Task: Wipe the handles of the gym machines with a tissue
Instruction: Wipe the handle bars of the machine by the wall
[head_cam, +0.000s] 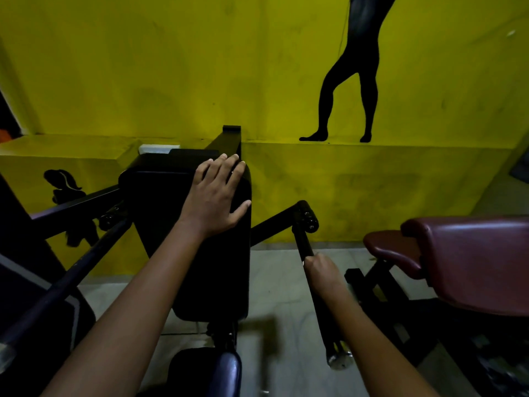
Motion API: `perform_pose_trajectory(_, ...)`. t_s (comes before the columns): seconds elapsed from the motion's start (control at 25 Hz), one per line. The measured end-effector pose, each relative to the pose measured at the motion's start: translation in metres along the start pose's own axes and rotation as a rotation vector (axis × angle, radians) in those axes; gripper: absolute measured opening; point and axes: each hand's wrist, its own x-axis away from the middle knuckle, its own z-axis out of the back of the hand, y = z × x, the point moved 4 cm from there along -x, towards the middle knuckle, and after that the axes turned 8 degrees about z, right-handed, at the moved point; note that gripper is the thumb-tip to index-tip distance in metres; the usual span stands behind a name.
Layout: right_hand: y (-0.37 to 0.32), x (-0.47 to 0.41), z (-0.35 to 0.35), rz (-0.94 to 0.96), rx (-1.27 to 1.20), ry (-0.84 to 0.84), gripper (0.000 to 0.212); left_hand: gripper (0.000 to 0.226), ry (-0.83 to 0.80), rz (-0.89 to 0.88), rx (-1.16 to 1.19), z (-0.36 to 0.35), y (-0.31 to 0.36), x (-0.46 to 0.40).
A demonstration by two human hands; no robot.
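two hands work a black machine: the left hand [219, 193] lies flat with straight fingers on the back pad [183, 224] at centre, the right hand [322, 272] curls round the right handle [313, 277] at 4 o'clock. whether a tissue sits under it cannot be told. a maroon bench [463, 259] crowds 3 o'clock; the left handle [65, 285] runs toward 8 o'clock.

a single head-worn wide-angle view looks forward and down from close above a black padded machine backrest [197, 224]. it faces a yellow painted wall [171, 67] near ahead.
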Motion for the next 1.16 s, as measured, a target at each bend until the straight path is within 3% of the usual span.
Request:
perform_pose_trajectory(0.68,-0.015,0.059,0.012,-0.006,0.042,-0.013,0.018,0.068,0.017,0.024,-0.008,0.000,0.009,0.012)
perform_pose_trajectory(1.16,-0.022,0.092,0.022,-0.021,0.051,-0.008,0.024,0.072,-0.058,0.014,0.031,0.009,0.010,0.015)
